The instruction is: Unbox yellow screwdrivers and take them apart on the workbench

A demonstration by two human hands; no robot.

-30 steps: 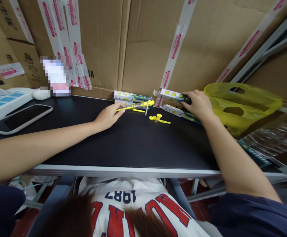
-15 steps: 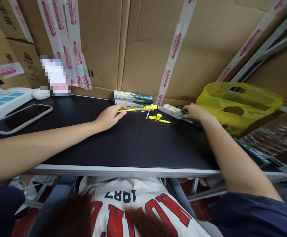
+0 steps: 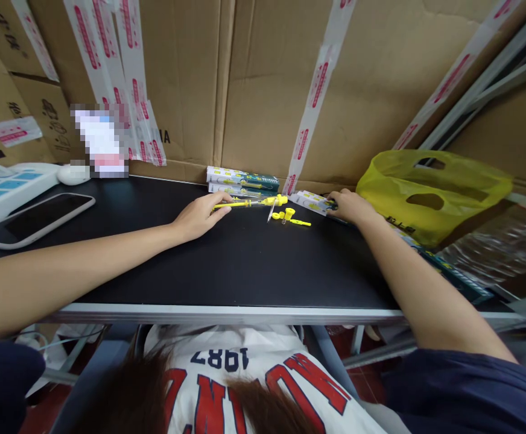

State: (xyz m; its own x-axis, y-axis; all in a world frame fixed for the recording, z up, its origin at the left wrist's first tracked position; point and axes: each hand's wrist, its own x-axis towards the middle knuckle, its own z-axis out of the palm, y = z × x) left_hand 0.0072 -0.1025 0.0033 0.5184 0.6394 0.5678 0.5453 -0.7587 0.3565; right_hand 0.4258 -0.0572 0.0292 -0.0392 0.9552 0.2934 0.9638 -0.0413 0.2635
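Observation:
My left hand (image 3: 200, 217) is closed around one end of a thin, yellow-and-clear tester screwdriver (image 3: 269, 202), whose yellow cap points right. Just below that cap are loose small parts: a thin metal rod (image 3: 271, 212), yellow caps (image 3: 289, 213), a small spring, and a short yellow stick (image 3: 300, 223). To the right, my right hand (image 3: 354, 208) grips the end of a white and dark green printed box (image 3: 312, 202) lying on the table. Its fingertips are partly hidden. Two similar boxes (image 3: 242, 178) are stacked against the cardboard behind the tester screwdriver.
On the black table (image 3: 236, 265), a phone (image 3: 37, 217) and a white power strip (image 3: 14, 187) lie at the left. A yellow plastic bag (image 3: 426, 205) stands at the right, with more green boxes (image 3: 459, 274) beside it. Cardboard (image 3: 263, 90) walls the back.
My right hand has shifted slightly left along the box. My left hand and the tester screwdriver look nearly still; the view has shifted a little.

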